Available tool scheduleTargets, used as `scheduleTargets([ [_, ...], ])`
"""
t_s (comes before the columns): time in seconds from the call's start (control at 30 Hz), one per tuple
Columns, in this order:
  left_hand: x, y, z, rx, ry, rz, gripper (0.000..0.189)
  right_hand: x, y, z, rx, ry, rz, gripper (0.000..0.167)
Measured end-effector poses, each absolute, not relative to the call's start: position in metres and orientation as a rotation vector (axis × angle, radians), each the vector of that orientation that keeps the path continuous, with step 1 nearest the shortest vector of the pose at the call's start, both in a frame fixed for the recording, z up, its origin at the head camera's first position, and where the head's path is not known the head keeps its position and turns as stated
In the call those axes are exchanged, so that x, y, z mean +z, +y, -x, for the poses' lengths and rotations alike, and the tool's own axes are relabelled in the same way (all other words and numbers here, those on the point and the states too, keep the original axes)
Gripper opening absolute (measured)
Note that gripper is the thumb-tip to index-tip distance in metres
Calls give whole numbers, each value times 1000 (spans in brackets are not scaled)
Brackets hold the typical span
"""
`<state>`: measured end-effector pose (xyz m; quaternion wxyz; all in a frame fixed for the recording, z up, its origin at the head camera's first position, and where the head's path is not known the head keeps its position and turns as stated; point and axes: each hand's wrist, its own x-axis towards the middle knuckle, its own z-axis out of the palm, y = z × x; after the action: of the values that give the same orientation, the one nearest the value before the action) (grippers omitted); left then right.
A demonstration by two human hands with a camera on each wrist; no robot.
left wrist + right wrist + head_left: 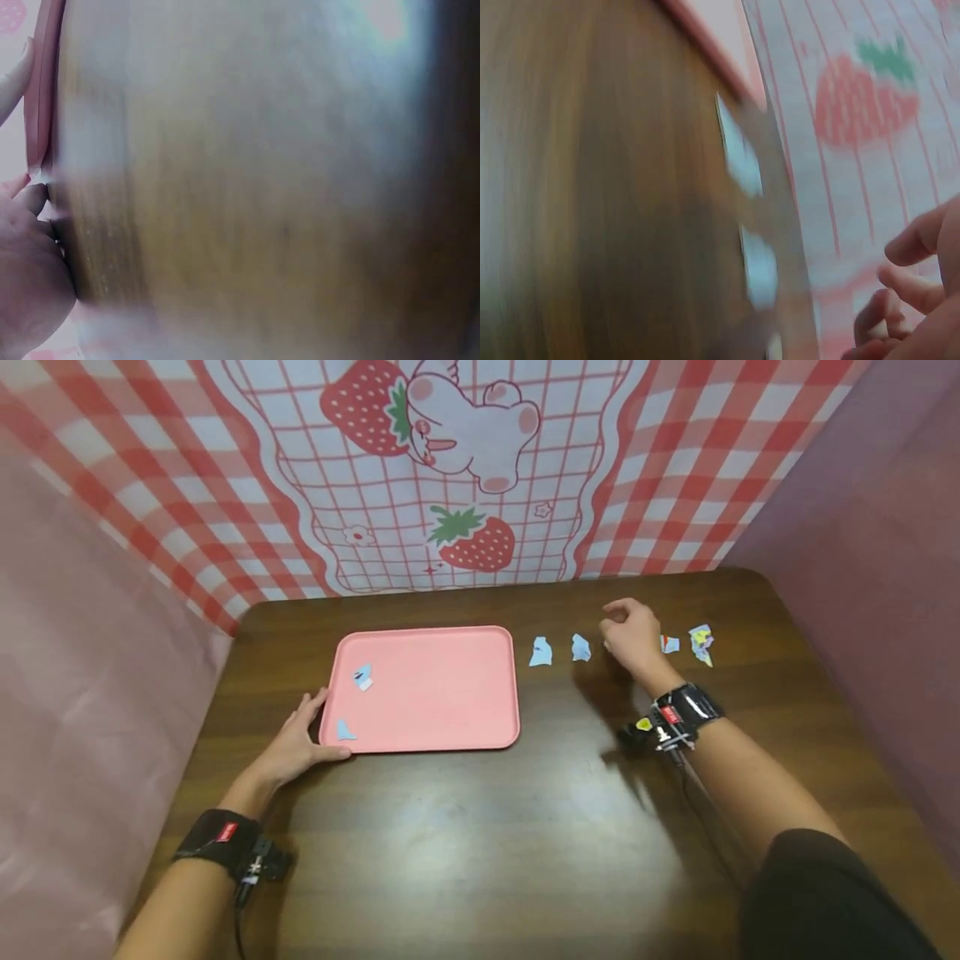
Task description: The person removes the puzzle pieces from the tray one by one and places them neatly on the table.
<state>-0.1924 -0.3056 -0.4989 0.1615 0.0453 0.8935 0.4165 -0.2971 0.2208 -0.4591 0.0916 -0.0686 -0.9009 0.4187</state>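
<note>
A pink tray [431, 693] lies on the table, and my left hand [296, 747] holds its near left corner, thumb along the front rim and fingers at the left side. Inside the tray are two pale blue torn-looking paper pieces, an upper piece [363, 675] and a lower piece [345, 730]. My right hand [632, 635] hovers over the table right of the tray, fingers loosely bent, holding nothing that shows. To its left are two light blue scraps, one [541, 652] near the tray and another [581, 648]. A red-marked scrap [670, 644] is partly hidden behind the hand.
A yellow and purple scrap [701, 645] lies farthest right in the row. Behind the table's far edge hangs a red checked cloth [660, 460] with strawberries. Pink fabric [67, 693] hangs on both sides. Brown tabletop [450, 843] extends in front.
</note>
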Motion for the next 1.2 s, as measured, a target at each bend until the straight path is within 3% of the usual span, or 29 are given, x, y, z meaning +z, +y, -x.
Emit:
scheduleTargets([
  [0.2,-498,-307,194,1205,2555,-112,119,-451,132,297,1279,-2781,-146,29],
  [0.5,-500,-313,192,1175,2600,-131,117,-451,26,283,1368,-2892,-423,20],
  [1.2,-502,-310,195,1168,2587,-108,116,-477,-66,290,1390,-2993,-414,7],
])
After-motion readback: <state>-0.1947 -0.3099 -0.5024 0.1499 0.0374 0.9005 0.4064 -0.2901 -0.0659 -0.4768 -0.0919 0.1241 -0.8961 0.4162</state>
